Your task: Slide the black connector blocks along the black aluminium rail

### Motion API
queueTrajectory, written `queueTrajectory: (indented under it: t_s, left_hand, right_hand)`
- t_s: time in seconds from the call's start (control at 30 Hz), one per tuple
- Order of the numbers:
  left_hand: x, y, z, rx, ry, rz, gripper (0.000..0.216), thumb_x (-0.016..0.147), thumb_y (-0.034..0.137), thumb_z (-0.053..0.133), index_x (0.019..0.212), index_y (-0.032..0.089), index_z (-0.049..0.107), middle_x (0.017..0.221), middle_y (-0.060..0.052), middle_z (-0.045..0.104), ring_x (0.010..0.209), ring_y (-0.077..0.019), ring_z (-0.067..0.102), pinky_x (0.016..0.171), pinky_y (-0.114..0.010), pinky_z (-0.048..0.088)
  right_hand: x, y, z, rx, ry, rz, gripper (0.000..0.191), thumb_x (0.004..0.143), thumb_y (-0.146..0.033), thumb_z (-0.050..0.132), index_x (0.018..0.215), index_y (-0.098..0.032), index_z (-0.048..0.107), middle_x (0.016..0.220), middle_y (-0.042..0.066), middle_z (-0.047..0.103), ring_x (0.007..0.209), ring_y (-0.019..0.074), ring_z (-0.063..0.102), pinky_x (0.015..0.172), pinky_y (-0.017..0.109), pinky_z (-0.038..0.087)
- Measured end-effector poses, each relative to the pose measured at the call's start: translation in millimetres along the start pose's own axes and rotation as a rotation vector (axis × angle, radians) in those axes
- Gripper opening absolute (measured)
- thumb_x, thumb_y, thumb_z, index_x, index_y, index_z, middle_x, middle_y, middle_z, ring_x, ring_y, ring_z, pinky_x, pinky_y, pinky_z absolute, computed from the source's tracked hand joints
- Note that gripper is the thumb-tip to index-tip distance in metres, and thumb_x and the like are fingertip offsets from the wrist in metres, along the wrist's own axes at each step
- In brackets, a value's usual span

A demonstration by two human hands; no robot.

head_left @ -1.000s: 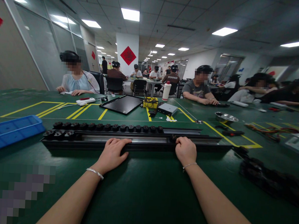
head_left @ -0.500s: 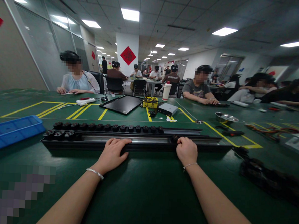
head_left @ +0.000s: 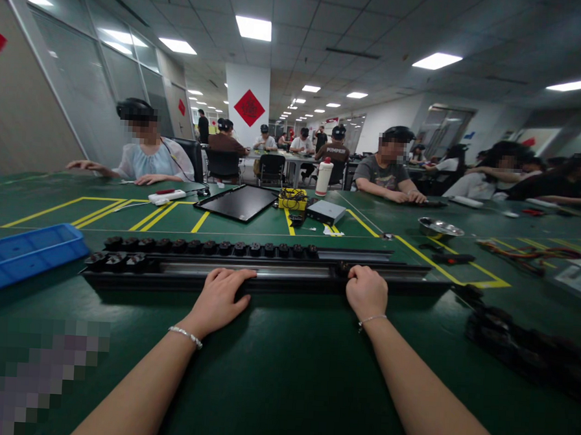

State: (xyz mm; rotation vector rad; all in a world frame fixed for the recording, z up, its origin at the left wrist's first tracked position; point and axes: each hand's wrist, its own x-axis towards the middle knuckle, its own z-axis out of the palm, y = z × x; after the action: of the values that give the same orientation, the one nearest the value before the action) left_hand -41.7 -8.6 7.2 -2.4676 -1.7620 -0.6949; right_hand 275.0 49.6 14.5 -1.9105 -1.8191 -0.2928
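Note:
A long black track (head_left: 292,273) with a shiny metallic channel lies across the green table in front of me. My left hand (head_left: 222,299) rests on its near edge, fingers stretched out and holding nothing. At the track's right part, my right hand (head_left: 367,293) has its fingers closed at a small black module (head_left: 342,268) that sits in the channel; the fingers partly hide it. Several similar black modules (head_left: 115,260) sit at the left end. Behind lies a second black track (head_left: 354,254), with a row of modules (head_left: 224,247) along most of it.
A blue plastic tray (head_left: 30,252) lies at the left, a heap of black parts (head_left: 522,343) at the right. Farther back are a black panel (head_left: 237,202), a grey box (head_left: 326,211), a white bottle (head_left: 324,178) and a metal bowl (head_left: 440,229). Co-workers sit across the table.
My right hand and the black module have shifted slightly right along the track. My left hand stays in place. The co-worker at the far left has stretched an arm out sideways.

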Motion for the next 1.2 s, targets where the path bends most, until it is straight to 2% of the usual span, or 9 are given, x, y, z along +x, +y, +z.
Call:
queueTrajectory:
  t_s: [0.73,1.2]
  left_hand:
    - [-0.4,-0.8,0.9,-0.005,0.009,0.001,0.043,0.076,0.03,0.05,0.119,0.031,0.045,0.117,0.001,0.06,0.105,-0.0206,0.05,0.098,-0.043,0.026]
    - [0.3,-0.5,0.2,-0.013,0.006,-0.001,0.043,0.076,0.03,0.05,0.118,0.031,0.047,0.115,0.0,0.061,0.105,-0.0207,0.051,0.097,-0.044,0.027]
  right_hand:
    - [1.8,5.1,1.1,0.022,0.033,0.032,0.024,0.072,-0.011,0.043,0.068,-0.018,0.066,0.078,0.004,0.062,0.072,0.0156,0.049,0.065,0.028,0.027]
    - [2.0,7.8,1.4,-0.029,0.048,0.066,0.02,0.072,-0.012,0.044,0.067,-0.018,0.063,0.073,0.004,0.061,0.07,0.016,0.048,0.064,0.029,0.025]
